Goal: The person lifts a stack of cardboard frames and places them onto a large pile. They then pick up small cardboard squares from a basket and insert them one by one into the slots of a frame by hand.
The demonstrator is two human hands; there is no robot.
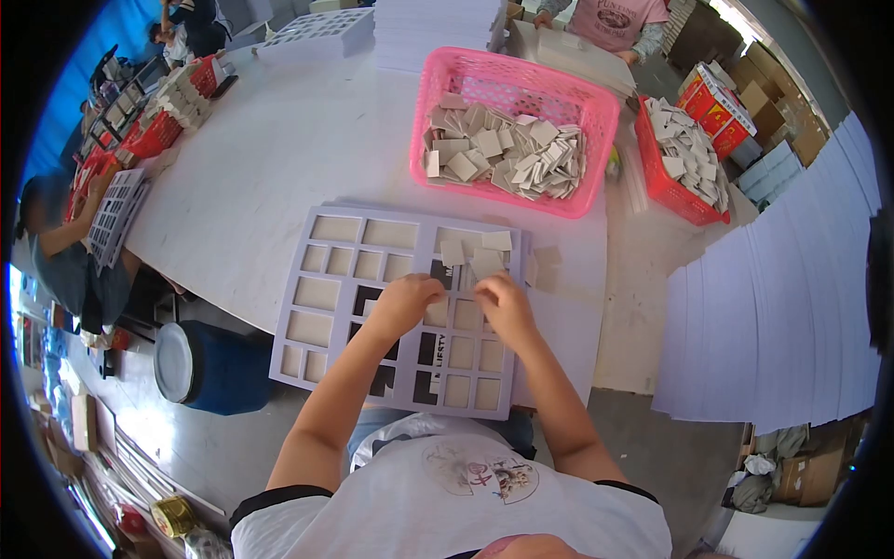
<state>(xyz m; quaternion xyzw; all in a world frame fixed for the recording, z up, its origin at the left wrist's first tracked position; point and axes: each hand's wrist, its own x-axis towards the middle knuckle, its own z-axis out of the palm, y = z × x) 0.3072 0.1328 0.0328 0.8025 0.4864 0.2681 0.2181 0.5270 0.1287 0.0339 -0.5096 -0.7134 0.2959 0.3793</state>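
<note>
A white multi-window frame panel [402, 326] lies on the table in front of me. Many of its windows hold beige cardboard pieces, while others show black backing with white lettering. My left hand [410, 303] is over the middle of the panel, its fingers bent together at a small window. Just to the right, my right hand [503, 306] has its fingers pinched; whatever they may hold is too small to tell. Loose beige cardboard tiles [452, 252] lie on the panel's upper right part, one close to my right fingertips.
Beyond the panel stands a pink plastic basket [424, 112] of cardboard tiles, with a red basket [655, 177] of more pieces to its right. White sheets [773, 289] are stacked at far right. A blue barrel [223, 365] stands left below the table. Other people work at the left and far side.
</note>
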